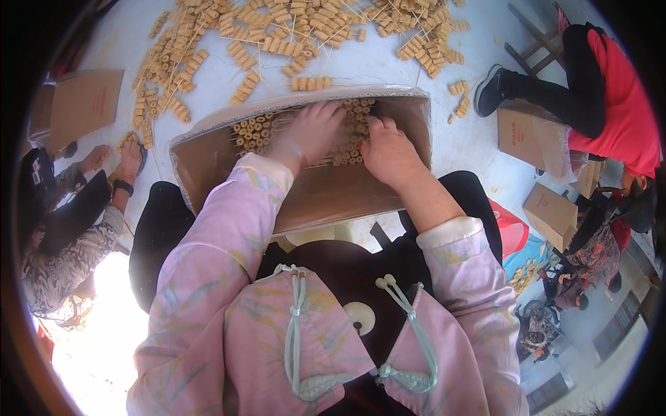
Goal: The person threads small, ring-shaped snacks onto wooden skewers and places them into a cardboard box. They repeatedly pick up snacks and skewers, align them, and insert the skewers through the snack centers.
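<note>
An open cardboard box [312, 201] stands between my knees, lined with clear plastic. Inside, along its far side, lie rows of skewers [255, 134] threaded with tan, ring-shaped pieces, the ring ends facing up. My left hand [313, 133], slightly blurred, reaches across the middle of the rows with its fingers stretched out over the sticks. At the box's right end my right hand [392, 151] rests against the ring ends, fingers bent and thumb apart. What lies under both palms is hidden.
Beyond the box, a large heap of similar skewers [298, 28] covers the pale floor. At the left, a person's hand [130, 158] is by more skewers, near another cardboard box [87, 100]. On the right, a person in red [624, 104] sits by a box [531, 139]; another box [550, 213] stands nearer.
</note>
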Available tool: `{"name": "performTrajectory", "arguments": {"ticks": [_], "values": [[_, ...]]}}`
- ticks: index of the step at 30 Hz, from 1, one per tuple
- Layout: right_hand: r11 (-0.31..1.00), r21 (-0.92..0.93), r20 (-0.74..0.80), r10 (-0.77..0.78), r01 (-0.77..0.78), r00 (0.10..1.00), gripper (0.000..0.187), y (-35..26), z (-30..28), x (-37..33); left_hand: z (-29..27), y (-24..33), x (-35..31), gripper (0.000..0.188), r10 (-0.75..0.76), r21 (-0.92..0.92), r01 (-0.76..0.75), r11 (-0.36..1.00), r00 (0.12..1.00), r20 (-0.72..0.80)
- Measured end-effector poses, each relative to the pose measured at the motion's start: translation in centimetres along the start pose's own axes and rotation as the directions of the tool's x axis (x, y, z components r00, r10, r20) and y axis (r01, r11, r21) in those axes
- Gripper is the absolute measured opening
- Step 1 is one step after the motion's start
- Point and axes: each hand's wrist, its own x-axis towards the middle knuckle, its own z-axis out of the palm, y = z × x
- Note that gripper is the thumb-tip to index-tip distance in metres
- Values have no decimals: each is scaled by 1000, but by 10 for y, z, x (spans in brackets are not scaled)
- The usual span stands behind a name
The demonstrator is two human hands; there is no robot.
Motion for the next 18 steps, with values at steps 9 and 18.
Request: {"name": "performTrajectory", "arguments": {"ticks": [9,18], "values": [[988,-153,-144,-29,7,989,54,23,61,98,15,-12,3,78,-86,-30,90,995,987,134],[986,-151,-190,-103,74,976,50,37,81,111,44,-29,-4,58,-140,137,110,985,961,238]]}}
